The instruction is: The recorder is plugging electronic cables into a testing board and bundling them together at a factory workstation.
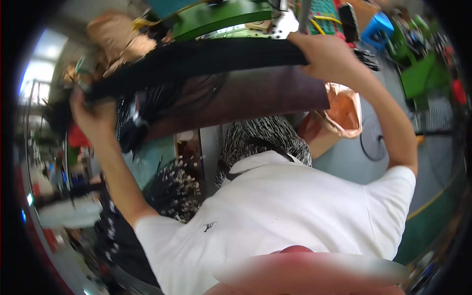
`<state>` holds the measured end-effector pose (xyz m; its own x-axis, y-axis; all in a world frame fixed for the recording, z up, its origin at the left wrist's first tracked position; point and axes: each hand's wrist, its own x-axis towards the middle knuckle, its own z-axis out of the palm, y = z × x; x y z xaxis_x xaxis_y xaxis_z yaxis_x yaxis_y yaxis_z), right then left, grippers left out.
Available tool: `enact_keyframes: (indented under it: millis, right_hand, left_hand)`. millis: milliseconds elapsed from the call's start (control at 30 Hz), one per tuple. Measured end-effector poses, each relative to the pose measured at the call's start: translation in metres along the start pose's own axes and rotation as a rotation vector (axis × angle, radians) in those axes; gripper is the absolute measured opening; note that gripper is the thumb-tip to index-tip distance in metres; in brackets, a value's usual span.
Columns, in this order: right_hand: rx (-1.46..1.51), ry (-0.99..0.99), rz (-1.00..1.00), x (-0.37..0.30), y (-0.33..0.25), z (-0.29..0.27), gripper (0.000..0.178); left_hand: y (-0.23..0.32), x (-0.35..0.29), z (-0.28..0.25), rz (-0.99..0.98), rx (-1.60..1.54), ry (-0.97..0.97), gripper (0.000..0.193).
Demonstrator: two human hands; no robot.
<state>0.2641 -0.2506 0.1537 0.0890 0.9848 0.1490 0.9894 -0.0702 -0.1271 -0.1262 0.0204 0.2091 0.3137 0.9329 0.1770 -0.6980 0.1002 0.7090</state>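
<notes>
A long bundle of black cables [206, 60] stretches across in front of me, above a dark brown work surface [265, 93]. Its right end is gripped by my right hand [328, 56], fingers wrapped round it. Pale-tipped ends [368, 60] stick out just past that hand. My left hand [94, 112], a little blurred, is closed round the bundle at the left, lower than the right one. Beneath the bundle, next to my left hand, more black cables [140, 110] lie looped on the work surface.
Many black cables with small white connectors [184, 179] are heaped at my left side. A paper-lined box [344, 115] stands right of my legs. Green machinery [221, 22] sits beyond the work surface, a blue bin [377, 29] far right. Brown paper [115, 37] is piled far left.
</notes>
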Motion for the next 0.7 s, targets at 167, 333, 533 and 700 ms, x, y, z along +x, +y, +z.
enact_keyframes:
  millis: [167, 333, 533, 700]
  right_hand:
    - [-0.03, 0.215, -0.058, -0.007, 0.01, 0.153, 0.024]
    - [-0.134, 0.3, -0.006, -0.02, -0.001, 0.157, 0.019]
    - [-0.217, 0.325, -0.031, -0.013, -0.012, 0.149, 0.014]
    - [-0.306, 0.536, 0.121, -0.027, 0.004, 0.122, 0.012]
  left_hand:
    - [-0.096, -0.03, -0.159, -0.698, 0.336, 0.1, 0.044]
    - [-0.083, -0.052, -0.048, -0.783, 1.374, -0.514, 0.041]
    - [-0.282, -0.079, 0.081, 0.213, 1.448, -1.275, 0.102]
    - [-0.317, -0.071, 0.086, 0.277, 1.583, -1.195, 0.067]
